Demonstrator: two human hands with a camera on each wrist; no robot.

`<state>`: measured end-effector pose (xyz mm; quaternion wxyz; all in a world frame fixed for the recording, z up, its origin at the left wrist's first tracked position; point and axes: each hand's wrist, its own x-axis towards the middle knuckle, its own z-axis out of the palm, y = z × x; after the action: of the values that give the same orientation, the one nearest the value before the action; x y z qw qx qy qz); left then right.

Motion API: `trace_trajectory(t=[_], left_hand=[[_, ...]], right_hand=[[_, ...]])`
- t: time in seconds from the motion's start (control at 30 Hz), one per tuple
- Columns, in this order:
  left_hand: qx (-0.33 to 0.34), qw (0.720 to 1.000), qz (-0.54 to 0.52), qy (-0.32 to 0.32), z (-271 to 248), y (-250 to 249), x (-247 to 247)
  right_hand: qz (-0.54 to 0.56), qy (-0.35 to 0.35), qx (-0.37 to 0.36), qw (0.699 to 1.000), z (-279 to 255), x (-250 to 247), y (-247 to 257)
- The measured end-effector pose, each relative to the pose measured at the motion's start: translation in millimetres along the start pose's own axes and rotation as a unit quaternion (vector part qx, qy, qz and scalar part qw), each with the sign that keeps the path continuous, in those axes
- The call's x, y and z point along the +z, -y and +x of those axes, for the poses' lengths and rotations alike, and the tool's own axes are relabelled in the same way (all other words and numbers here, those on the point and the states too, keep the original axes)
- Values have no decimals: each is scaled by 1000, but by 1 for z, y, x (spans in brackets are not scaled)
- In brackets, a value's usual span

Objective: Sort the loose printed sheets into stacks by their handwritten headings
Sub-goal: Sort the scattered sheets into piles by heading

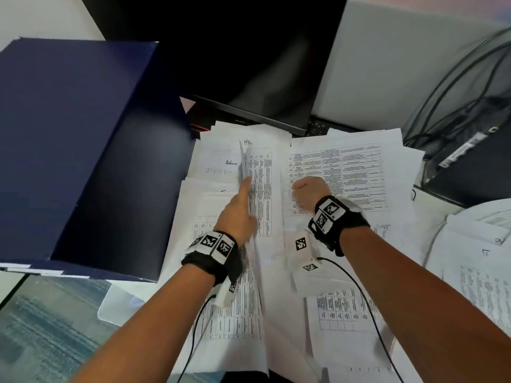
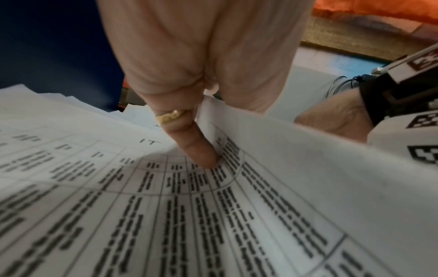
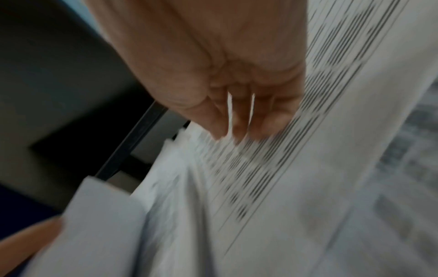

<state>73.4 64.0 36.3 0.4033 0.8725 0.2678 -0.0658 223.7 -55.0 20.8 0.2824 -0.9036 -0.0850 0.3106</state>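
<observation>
Loose printed sheets with tables cover the desk. One sheet (image 1: 265,189) headed "HR" (image 1: 247,141) stands raised on its left edge between my hands. My left hand (image 1: 240,211) holds that edge, index finger straight along it and thumb on the other side. In the left wrist view a ringed finger (image 2: 189,146) touches a lower sheet headed "IT" (image 2: 150,142) while the lifted sheet (image 2: 296,159) passes between the fingers. My right hand (image 1: 307,192) is curled at the sheet's right edge; its fingers (image 3: 237,116) bend down onto the print, blurred. A sheet headed "Admin" (image 1: 231,162) lies behind.
A large dark blue box (image 1: 69,134) fills the left side. A black device (image 1: 249,114) and a grey panel (image 1: 387,64) stand behind the papers, with cables (image 1: 456,92) at the right. More sheets, one headed "IT" (image 1: 485,252), lie at the right.
</observation>
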Motion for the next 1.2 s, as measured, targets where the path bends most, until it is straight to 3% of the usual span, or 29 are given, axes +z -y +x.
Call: trace_trajectory(t=[0.07,0.23,0.33,0.4,0.5,0.63,0.7,0.83,0.93,1.03,1.13,1.2], left_hand=[[6,1000,5,8,2,0,7],[-14,999,44,18,4,-1,21],[-22,995,94,36,5,-3,27],[-19,990,125,55,6,-3,29],[-27,983,158,90,9,-2,30],[-35,966,226,122,12,0,34],[-37,964,237,116,12,1,37],[-36,957,268,105,10,-1,39],[-24,946,310,96,9,-3,37],[-27,931,350,96,5,-7,35],[-35,933,344,101,3,-13,37],[-37,944,312,100,-1,-22,42]], right_hand=[[-60,-73,33,995,3,-22,-14],[-66,-220,197,953,6,-74,-53],[-3,-278,250,928,6,-91,-69],[-6,-272,259,927,4,-99,-73],[3,-273,236,933,5,-107,-77],[11,-270,111,957,2,-114,-73],[42,-299,54,952,-7,-120,-65],[111,-434,-36,893,-36,-129,-48],[175,-494,-76,848,-44,-134,-53],[245,-516,-40,820,-48,-143,-66],[319,-474,39,820,-50,-145,-88],[336,-382,78,858,-54,-138,-102]])
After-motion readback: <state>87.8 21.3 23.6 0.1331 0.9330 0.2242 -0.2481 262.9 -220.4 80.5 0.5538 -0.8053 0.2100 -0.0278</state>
